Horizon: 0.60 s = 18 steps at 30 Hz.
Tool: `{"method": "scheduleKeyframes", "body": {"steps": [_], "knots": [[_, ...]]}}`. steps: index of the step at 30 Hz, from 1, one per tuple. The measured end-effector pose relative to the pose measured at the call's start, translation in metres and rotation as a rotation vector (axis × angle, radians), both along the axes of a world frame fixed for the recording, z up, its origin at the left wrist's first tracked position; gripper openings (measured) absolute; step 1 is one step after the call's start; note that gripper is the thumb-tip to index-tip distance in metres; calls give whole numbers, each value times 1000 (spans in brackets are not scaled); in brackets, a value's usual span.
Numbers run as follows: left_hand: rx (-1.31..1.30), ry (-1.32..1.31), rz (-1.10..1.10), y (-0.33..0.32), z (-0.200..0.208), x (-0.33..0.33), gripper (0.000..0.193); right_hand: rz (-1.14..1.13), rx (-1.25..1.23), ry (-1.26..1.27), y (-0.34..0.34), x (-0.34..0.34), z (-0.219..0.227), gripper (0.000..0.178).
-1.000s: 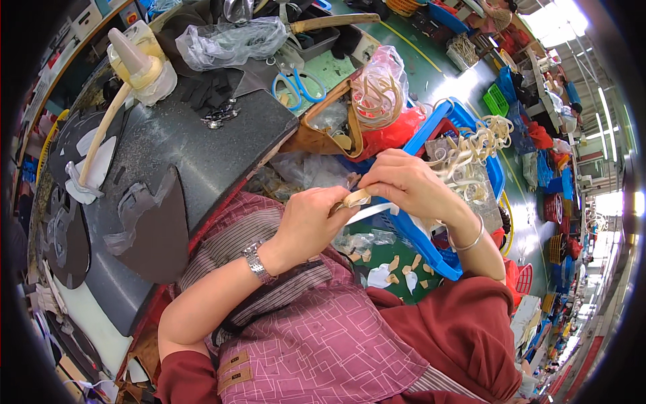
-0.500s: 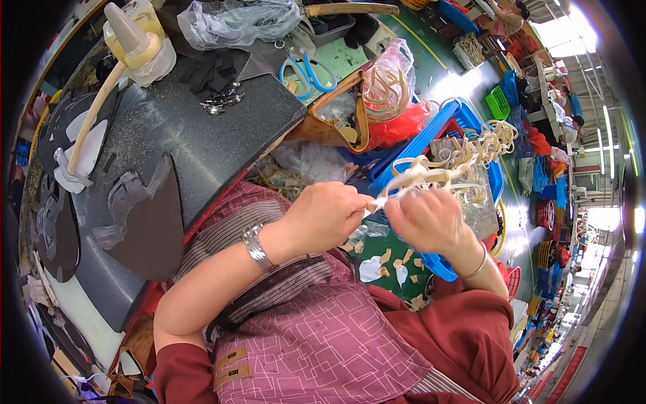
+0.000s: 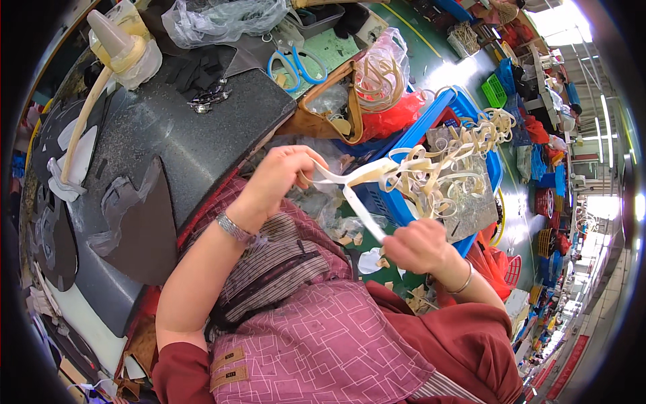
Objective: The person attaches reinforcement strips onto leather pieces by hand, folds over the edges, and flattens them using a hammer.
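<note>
In my left hand [image 3: 282, 176], fingers closed, is one end of a long beige strip [image 3: 370, 173]. The strip runs right to a curly tangle of similar strips [image 3: 464, 151] over a blue basket [image 3: 410, 138]. A narrow white tape [image 3: 362, 212] parts from the strip in a fork between my hands. Its other end is pinched in my closed right hand [image 3: 417, 246], which is lower and to the right. The tape is stretched straight.
To the left is a dark worktable [image 3: 202, 148] with dark cut pieces [image 3: 138, 229] on it. Blue-handled scissors [image 3: 296, 67] lie at the back, near an open brown box [image 3: 330, 111] and a red plastic bag [image 3: 390, 121]. Scraps [image 3: 420, 296] litter the green floor.
My hands were close together at the strip and have drawn apart, the left up and leftward, the right downward. White tape now stretches between the strip and my right hand.
</note>
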<state>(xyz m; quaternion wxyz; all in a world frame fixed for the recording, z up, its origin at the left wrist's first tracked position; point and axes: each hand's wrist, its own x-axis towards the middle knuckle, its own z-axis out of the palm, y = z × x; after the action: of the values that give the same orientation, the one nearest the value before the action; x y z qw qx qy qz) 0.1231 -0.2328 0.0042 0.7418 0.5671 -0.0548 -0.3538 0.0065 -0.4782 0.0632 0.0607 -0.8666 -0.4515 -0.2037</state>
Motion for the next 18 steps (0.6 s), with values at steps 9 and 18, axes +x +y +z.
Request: {"method": "scheduleKeyframes", "body": {"steps": [9, 18], "knots": [[-152, 207, 62, -15, -10, -7, 17, -658, 550, 114, -80, 8, 20, 18], [-161, 113, -95, -3, -24, -11, 19, -747, 446, 192, -99, 12, 24, 17]]}}
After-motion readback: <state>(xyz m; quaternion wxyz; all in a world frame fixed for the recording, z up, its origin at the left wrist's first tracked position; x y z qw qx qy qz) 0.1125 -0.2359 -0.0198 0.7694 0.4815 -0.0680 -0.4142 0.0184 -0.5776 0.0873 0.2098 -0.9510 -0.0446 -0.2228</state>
